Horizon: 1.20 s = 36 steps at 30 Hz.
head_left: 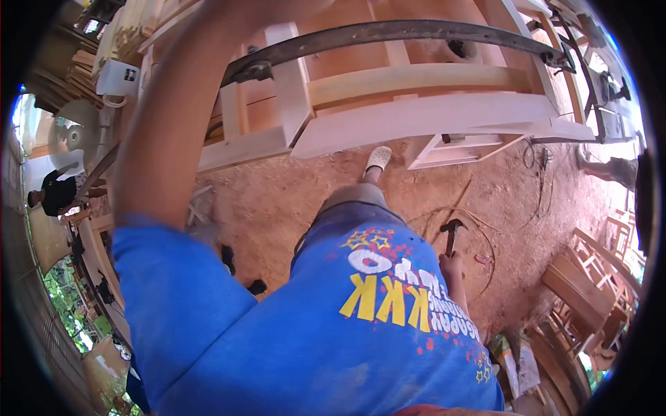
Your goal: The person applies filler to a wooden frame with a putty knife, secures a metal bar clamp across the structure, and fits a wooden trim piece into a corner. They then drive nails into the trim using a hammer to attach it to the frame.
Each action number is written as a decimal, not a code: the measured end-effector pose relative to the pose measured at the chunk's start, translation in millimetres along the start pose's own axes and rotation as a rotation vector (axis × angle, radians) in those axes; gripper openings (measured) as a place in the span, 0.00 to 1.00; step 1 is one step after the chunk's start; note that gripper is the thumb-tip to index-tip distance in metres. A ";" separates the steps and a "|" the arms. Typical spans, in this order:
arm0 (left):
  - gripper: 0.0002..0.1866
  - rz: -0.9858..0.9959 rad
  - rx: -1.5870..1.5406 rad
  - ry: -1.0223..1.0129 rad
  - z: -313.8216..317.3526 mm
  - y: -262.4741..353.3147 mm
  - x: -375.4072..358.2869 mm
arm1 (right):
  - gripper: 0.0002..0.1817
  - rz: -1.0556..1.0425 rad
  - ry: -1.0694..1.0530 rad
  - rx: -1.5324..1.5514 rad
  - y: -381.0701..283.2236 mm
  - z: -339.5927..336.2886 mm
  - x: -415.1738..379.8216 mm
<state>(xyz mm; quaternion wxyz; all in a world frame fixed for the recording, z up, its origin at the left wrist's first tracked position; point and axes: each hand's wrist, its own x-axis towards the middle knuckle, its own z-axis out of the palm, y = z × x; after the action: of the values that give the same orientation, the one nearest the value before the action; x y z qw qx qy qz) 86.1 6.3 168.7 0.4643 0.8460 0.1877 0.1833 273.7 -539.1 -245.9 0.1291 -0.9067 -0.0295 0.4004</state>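
My right hand (452, 265) is closed around the handle of a hammer (453, 234), which hangs low by my right side with its dark head up. My left arm (163, 132) stretches forward over a wooden frame (430, 116). Only a blurred bit of my left hand (295, 5) shows at the top edge; its fingers are out of sight. A long dark metal bar clamp (402, 30) spans the frame, with jaws at both ends. Pale boards and crosspieces make up the frame.
A person in a dark top (59, 191) is at the far left, near a fan (73, 136). Cords (489, 229) lie on the dirt floor (402, 201). Wooden furniture (579, 288) stands at right. A white container (118, 78) and stacked wood (82, 73) are at upper left.
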 end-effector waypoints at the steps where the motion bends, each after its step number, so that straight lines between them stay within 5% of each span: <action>1: 0.11 0.029 0.078 0.016 7.1 1.0 -24.8 | 0.09 0.020 -0.023 0.031 12.0 12.7 -0.1; 5: 0.08 0.369 0.443 -0.025 43.5 -24.4 -91.2 | 0.09 0.079 -0.093 0.112 52.3 51.9 -25.3; 9: 0.08 0.401 0.483 -0.130 57.0 -40.6 -99.5 | 0.10 0.030 -0.105 0.099 64.6 85.9 -73.7; 13: 0.09 0.066 0.407 -0.143 66.3 -35.7 -86.5 | 0.10 0.042 -0.075 0.150 58.2 123.3 -112.9; 16: 0.12 0.511 0.620 -0.195 80.5 -85.4 -70.7 | 0.09 0.093 -0.021 0.289 60.3 168.1 -126.2; 17: 0.15 0.447 0.616 -0.178 82.7 -95.5 -66.1 | 0.09 0.119 0.012 0.330 58.0 185.7 -134.6; 19: 0.21 0.321 0.604 -0.156 85.0 -101.0 -61.5 | 0.09 0.192 0.055 0.461 29.1 202.5 -162.7; 22: 0.28 0.192 0.783 -0.377 80.2 -88.7 -71.7 | 0.08 0.269 0.130 0.602 2.5 253.2 -191.2; 30: 0.32 0.258 0.706 -0.386 75.9 -118.3 -66.1 | 0.07 0.229 0.278 0.944 -109.9 335.7 -268.9; 36: 0.35 0.334 0.703 -0.406 80.7 -132.3 -53.9 | 0.11 0.183 0.262 0.894 -145.4 349.9 -299.6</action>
<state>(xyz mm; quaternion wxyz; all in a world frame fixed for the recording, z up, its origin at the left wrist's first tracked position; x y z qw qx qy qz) 59.2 -11.9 7.8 0.1398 0.9901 0.0043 0.0110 -178.8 -372.2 -219.3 0.4735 -0.8040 0.2424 0.2659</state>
